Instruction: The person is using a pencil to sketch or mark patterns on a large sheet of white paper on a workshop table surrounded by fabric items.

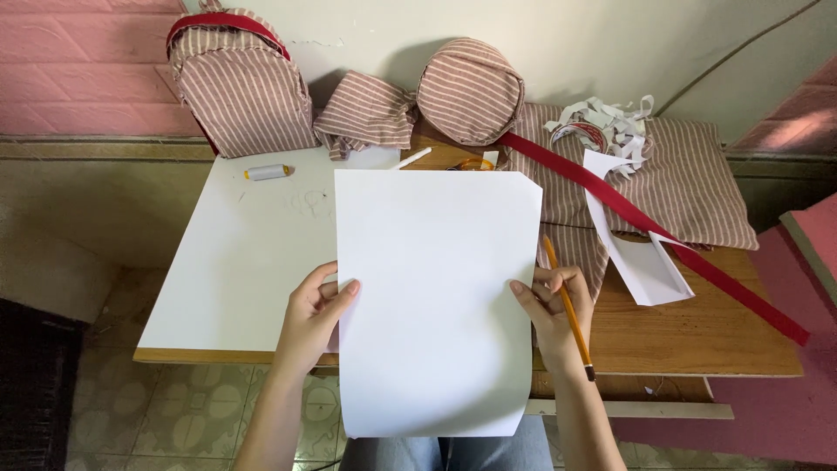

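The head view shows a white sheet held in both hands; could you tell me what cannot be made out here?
- Head view: the white sheet hides the table part behind it and the person's lap.
- The orange object is mostly covered by the sheet's top edge.
- The left hand and right hand show only partly; the fingers behind the sheet are hidden.
- The pencil tip: too small.

A wooden worktop [697, 336] carries a white board [248, 253], striped fabric [689, 187] (crossed by a red strap [649, 231]), a striped backpack [240, 83], a thread spool [267, 172] and paper scraps [610, 118].
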